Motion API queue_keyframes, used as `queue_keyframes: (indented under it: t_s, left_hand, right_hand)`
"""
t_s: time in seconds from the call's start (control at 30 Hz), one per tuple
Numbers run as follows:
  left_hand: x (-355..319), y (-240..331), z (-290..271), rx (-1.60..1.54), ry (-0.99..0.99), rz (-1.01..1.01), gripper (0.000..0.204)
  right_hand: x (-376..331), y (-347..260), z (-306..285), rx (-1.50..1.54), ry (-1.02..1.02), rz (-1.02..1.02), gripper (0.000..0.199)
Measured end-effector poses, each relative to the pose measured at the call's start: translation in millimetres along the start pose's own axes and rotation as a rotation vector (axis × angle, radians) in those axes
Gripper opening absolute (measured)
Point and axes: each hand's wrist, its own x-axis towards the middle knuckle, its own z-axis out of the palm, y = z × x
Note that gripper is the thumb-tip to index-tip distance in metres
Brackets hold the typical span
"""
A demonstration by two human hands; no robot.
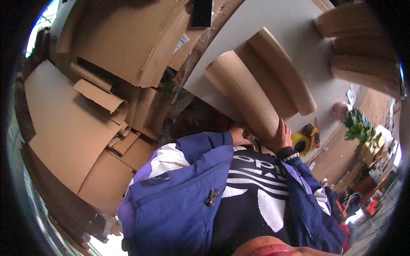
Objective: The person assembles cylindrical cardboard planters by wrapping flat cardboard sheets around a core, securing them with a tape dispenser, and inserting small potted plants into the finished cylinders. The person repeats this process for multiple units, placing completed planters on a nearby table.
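The stack of flat brown cardboard sheets (243, 91) is thick and tightly packed, its many thin edges showing as fine parallel lines along a long, gently curved side. It lies on the pale grey tabletop (260, 25) with its near end jutting past the edge toward the person's chest, gripped there from both sides by the left hand (239, 135) and the right hand (279, 138). A second, similar stack of sheets (277, 74) lies touching it along its far side.

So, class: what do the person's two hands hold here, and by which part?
Both the left hand and right hand hold a thick stack of cardboard sheets by its near end, one on each side, above the white table.
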Motion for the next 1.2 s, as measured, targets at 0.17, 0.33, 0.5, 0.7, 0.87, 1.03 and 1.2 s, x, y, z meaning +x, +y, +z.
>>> queue_keyframes:
  t_s: [0.17,0.33,0.5,0.7,0.87,1.03,1.2]
  left_hand:
    - [37.9,-33.9,11.6,-0.279,-0.092,0.178,0.041]
    - [71.1,-21.5,10.1,-0.125,-0.122,0.237,0.038]
    - [94.6,-4.3,1.8,0.004,-0.159,0.293,0.035]
    - [101.6,2.7,0.3,0.076,-0.186,0.328,0.031]
    - [96.4,-1.6,-1.2,0.08,-0.179,0.374,0.029]
    - [97.0,-12.5,2.2,0.061,-0.172,0.415,0.026]
    - [94.9,-17.6,2.5,0.086,-0.17,0.445,0.024]
  right_hand:
    - [-3.0,4.1,5.6,-0.015,0.028,-0.027,0.12]
    - [4.2,9.3,-0.7,-0.046,0.032,-0.052,0.129]
    - [20.6,20.9,-16.4,-0.176,0.082,-0.086,0.129]
    - [17.1,38.5,-5.6,-0.21,0.143,-0.183,0.127]
    - [14.8,41.9,-4.4,-0.222,0.095,-0.142,0.129]
    - [16.3,41.8,-17.6,-0.227,-0.019,-0.071,0.124]
    - [22.8,58.1,-23.5,-0.208,-0.043,-0.213,0.123]
